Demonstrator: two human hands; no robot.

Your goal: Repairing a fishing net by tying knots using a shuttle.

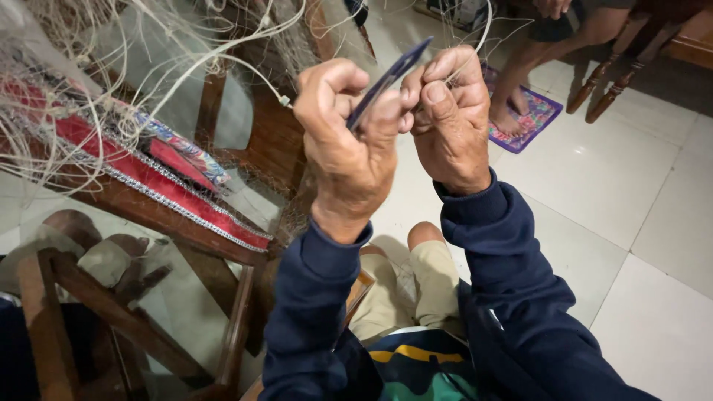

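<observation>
Left hand (349,152) is clenched round a flat dark-blue netting needle (390,74), gripped near its lower end, blade slanting up and right past the knuckles. Right hand (449,122) is just beside it, touching at the fingertips – thumb and forefinger pinched on a thin pale line (483,33) that runs up out of frame. Both hands are raised in front of the chest, navy sleeves (505,260) pushed to the wrists.

Net (111,89) – fine pale mesh with thicker cords – hangs bunched over the wooden table (223,256) at left, draped on a red cloth with silver trim (141,174). One cord leads from the heap to a small knot or bead (284,100) right by the left fist.

Progress: looks mid-stitch, hands working one spot at the net's edge. How much mesh is finished can't be told; the heap is tangled and blurred. Whether the needle holds any twine isn't visible.

Another person's bare legs (520,82) rest on a purple mat (531,119), well apart, on the white tile floor (631,223)
</observation>
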